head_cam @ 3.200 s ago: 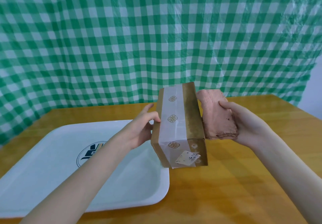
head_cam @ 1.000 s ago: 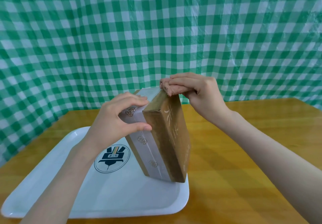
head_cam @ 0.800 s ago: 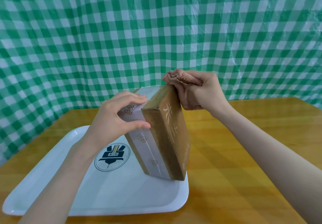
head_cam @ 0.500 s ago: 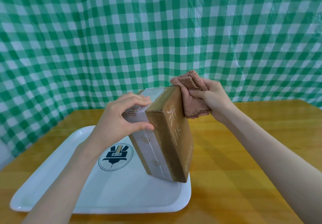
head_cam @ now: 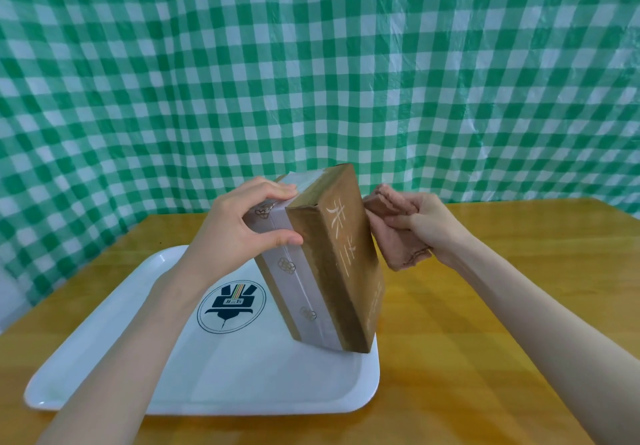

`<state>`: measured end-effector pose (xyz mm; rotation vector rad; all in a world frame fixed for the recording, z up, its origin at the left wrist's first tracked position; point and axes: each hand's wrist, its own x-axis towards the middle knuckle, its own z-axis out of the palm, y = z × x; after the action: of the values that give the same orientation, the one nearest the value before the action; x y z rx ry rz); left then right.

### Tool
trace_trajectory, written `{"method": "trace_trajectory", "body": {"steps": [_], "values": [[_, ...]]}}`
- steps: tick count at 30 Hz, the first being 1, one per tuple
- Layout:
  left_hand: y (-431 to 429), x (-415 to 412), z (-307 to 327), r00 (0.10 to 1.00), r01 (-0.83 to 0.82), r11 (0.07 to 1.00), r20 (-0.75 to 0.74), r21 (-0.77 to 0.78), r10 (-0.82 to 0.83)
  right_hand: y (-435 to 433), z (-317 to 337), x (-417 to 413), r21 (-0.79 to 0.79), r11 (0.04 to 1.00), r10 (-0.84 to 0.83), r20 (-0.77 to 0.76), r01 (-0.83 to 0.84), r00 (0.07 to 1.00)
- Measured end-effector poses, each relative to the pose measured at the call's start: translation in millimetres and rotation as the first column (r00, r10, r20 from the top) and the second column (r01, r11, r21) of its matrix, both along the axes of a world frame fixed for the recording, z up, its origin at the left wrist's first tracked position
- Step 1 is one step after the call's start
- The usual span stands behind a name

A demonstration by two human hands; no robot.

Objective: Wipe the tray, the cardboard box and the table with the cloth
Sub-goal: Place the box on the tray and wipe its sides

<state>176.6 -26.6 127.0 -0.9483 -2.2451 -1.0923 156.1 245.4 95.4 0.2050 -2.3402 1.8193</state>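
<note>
Cardboard box point(head_cam: 341, 261) tilts on white tray point(head_cam: 242, 385), left hand point(head_cam: 242, 233) gripping it; right hand point(head_cam: 420, 224) clutches pink cloth point(head_cam: 393, 242) against it, centre frame.

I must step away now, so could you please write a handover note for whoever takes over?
Left hand grips the cardboard box at its upper end, holding it tilted.
Right hand holds the bunched cloth against the box's right side, near the top.
The box's lower end stands on the tray at its near right corner; the tray lies on the table.
Done: box wipe in progress; nothing shows which surfaces are finished.
Left: probably the rest of the box, the tray, the table.
</note>
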Motion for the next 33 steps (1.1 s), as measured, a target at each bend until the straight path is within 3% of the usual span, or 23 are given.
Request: {"method": "trace_trajectory", "body": {"steps": [5, 10, 14, 18, 23, 29, 33], "values": [[1.9, -0.7, -2.1, 0.998, 0.030, 0.999, -0.049, -0.012, -0.030, 5.6, -20.4, 6.0, -0.048, 0.998, 0.045, 0.065, -0.042, 0.997], [0.2, -0.4, -3.2, 0.997, 0.043, 0.999, -0.070, -0.001, -0.043, 6.9, -28.2, 7.9, 0.054, 0.997, 0.044, 0.100, -0.049, 0.994], [2.2, 0.0, -6.8, 0.996, 0.049, 0.999, -0.078, -0.001, -0.049, 8.1, -36.5, 12.1, -0.040, 0.997, 0.074, 0.145, -0.069, 0.987], [-5.5, -6.1, -10.1, 0.998, -0.037, 0.998, 0.047, 0.053, 0.034, 3.4, -30.1, 15.2, -0.151, 0.988, 0.070, 0.170, -0.044, 0.983], [-16.4, -30.5, -17.1, 0.966, -0.139, 0.962, 0.246, 0.236, 0.079, -5.0, -2.6, 21.4, -0.194, 0.981, 0.040, 0.164, -0.008, 0.986], [-13.5, -51.4, -56.2, 0.827, -0.242, 0.933, 0.560, 0.267, 0.054, -20.1, 4.8, 36.2, -0.056, 0.997, 0.056, 0.169, -0.047, 0.984], [-7.9, -55.9, -80.8, 0.775, -0.232, 0.922, 0.631, 0.310, -0.018, -29.1, -1.1, 43.0, 0.020, 0.995, 0.092, 0.176, -0.097, 0.980]]}}
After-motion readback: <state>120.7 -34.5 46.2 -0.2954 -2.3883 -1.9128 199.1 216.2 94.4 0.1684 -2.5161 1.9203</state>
